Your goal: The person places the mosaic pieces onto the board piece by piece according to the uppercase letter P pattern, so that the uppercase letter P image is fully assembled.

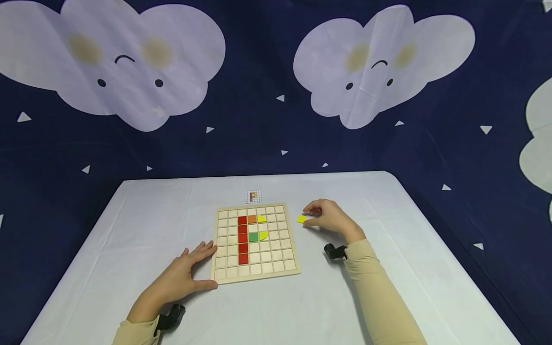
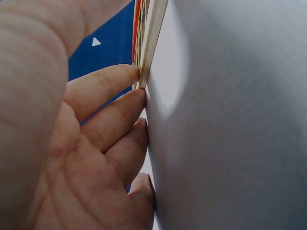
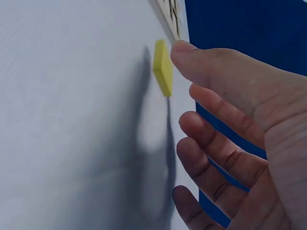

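Note:
A wooden grid board [image 1: 275, 267] lies on the white table. Several red square tiles [image 1: 243, 238] form a column on it. Beside the column sit an orange tile [image 1: 252, 219], a green tile [image 1: 253, 236] and two yellow tiles, the lower yellow tile [image 1: 263, 235] with a rounded edge. My left hand [image 1: 181, 273] is spread at the board's left edge, fingertips against its side and thumb at the near corner. Off the board's right side lies a loose yellow tile [image 3: 163, 69]. My right hand [image 1: 329, 218] reaches over it, thumb tip right at the tile, other fingers loosely bent and apart from it.
Behind the board lies a small card [image 1: 253, 196] printed with a coloured grid pattern. The white table [image 1: 164, 211] has its far edge against a dark blue cloth [image 1: 254, 143] with clouds and triangles. A black wrist camera [image 1: 334, 251] sits at the right sleeve.

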A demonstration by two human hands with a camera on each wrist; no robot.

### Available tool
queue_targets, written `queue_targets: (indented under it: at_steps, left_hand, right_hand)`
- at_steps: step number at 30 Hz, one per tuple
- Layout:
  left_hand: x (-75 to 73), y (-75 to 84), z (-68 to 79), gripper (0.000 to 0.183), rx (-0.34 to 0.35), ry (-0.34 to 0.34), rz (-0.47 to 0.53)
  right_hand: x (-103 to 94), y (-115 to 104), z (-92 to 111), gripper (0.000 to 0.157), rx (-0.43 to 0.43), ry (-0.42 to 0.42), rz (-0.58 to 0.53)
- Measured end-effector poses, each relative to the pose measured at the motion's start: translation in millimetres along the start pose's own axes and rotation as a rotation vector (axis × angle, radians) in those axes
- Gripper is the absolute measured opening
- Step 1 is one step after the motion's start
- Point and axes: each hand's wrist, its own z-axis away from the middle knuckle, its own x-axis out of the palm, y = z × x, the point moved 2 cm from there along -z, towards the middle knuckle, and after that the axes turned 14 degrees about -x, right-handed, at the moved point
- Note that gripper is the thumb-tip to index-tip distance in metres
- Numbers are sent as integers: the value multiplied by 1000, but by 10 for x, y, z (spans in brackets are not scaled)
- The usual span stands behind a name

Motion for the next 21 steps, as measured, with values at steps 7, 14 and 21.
queue_targets:
  at_steps: [7,14,21]
  left_hand:
    - [2,-6,0,97,5,3,3]
    - [2,-18,-7,97,23,13,-3]
    - [7,-34,-8,97,34,24,-5]
  right_hand:
    - [39,52,12,33,22,2,-36]
    - [48,44,5,27,20,14,-17]
    - [71,34,-18,23,24,12,1]
